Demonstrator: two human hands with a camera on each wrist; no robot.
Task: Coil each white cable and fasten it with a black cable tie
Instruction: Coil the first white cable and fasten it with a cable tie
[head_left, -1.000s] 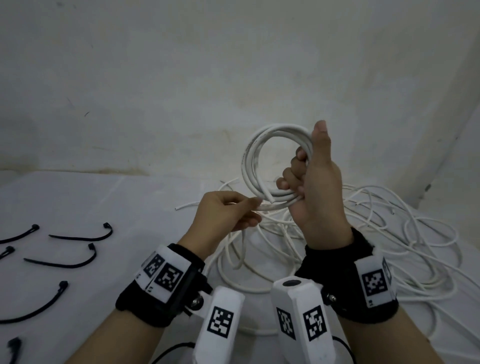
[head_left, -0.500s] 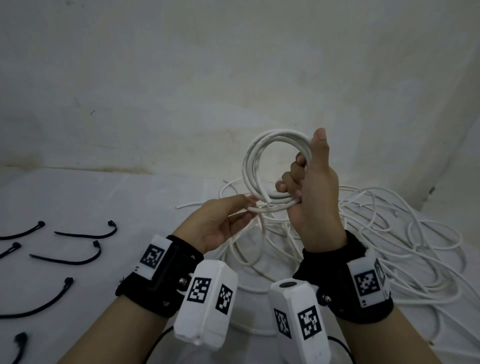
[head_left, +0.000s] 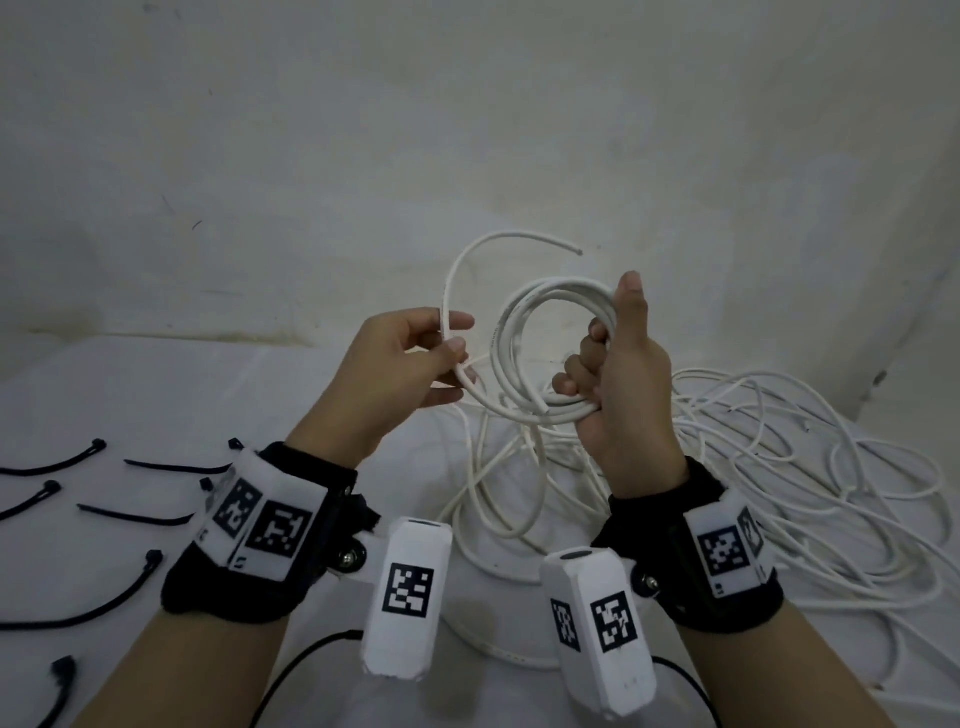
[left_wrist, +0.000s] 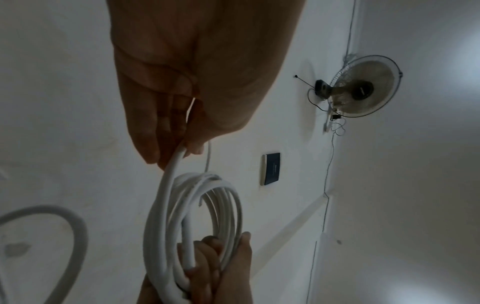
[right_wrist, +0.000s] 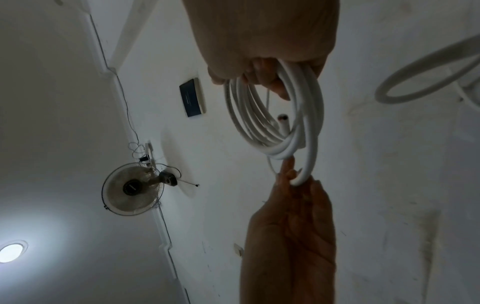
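Observation:
My right hand (head_left: 618, 379) grips a small coil of white cable (head_left: 506, 332) upright, fingers curled through its loops and thumb pointing up. To the coil's left, my left hand (head_left: 415, 358) pinches the cable's free tail (head_left: 467, 254) between thumb and fingers. The tail arcs up over the coil and its cut end points right. In the left wrist view the fingertips (left_wrist: 179, 150) pinch the cable just above the coil (left_wrist: 207, 205). In the right wrist view the coil (right_wrist: 272, 123) hangs from my right hand (right_wrist: 259, 51). Several black cable ties (head_left: 130, 514) lie on the table at left.
A tangled pile of loose white cables (head_left: 779, 467) covers the table to the right and under my hands. The white table (head_left: 156, 395) meets a pale wall (head_left: 467, 130) just behind. A wall fan (left_wrist: 363, 88) shows in the wrist views.
My left hand has moved up and left from the coil's bottom, drawing the cable's free end out so it arcs above the coil. The right hand keeps its grip on the coil.

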